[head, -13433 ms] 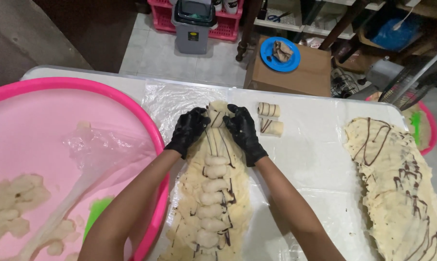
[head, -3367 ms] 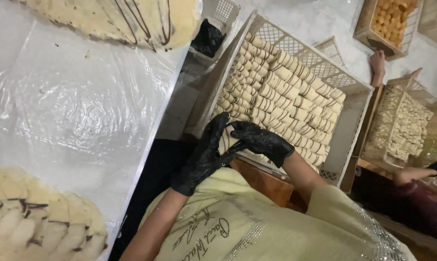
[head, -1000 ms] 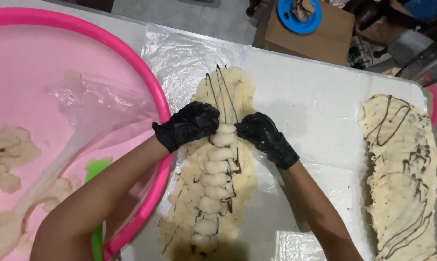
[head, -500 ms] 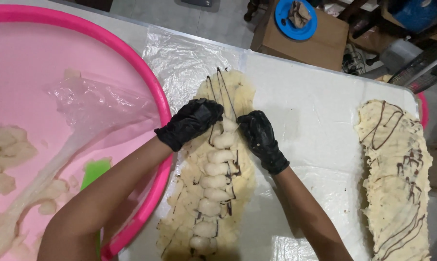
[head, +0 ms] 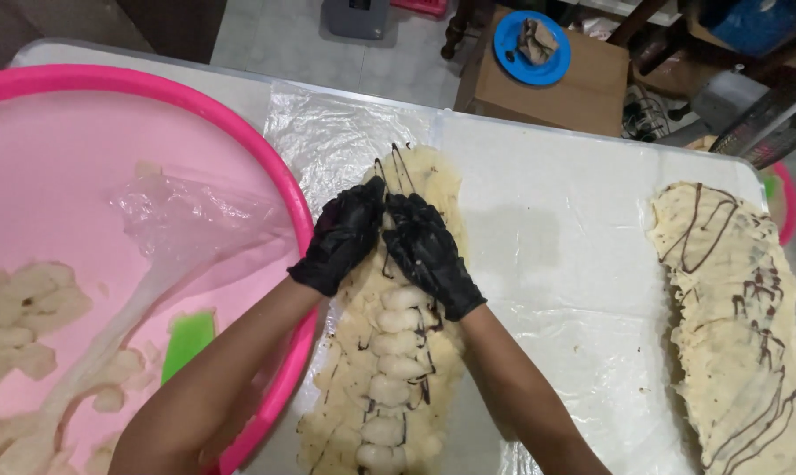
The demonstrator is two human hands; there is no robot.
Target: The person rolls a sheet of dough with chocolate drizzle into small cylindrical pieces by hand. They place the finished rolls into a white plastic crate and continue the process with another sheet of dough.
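Dough fills the middle of the worktop point(head: 547, 220): a long, pale dough sheet point(head: 433, 176) streaked with dark chocolate lines lies on clear plastic film point(head: 328, 132), running from about twelve o'clock down to six. Along its centre sits a row of banana pieces point(head: 389, 387), lumpy and pale, lined up one after another toward six o'clock. Both hands wear black gloves and meet at the twelve o'clock end of that row. The left hand point(head: 343, 236) lies with fingers curled over the dough's left edge, its grip closed loosely on the sheet; the right hand point(head: 426, 251) presses down just beside it, fingers bent over the dough and the topmost banana piece, the two hands touching at the fingertips. Whether either hand has dough pinched fully between thumb and fingers I cannot tell from here. At nine o'clock a big pink basin point(head: 108, 158) touches the left forearm; inside it are pale scraps of dough, a crumpled plastic bag point(head: 187, 220) and a green scraper point(head: 187, 343). At three o'clock, well apart, a second dough sheet point(head: 732, 325) lies flat with chocolate squiggles across it. Beyond the worktop at one o'clock stands a cardboard box point(head: 547, 88) carrying a blue plate point(head: 530, 44).
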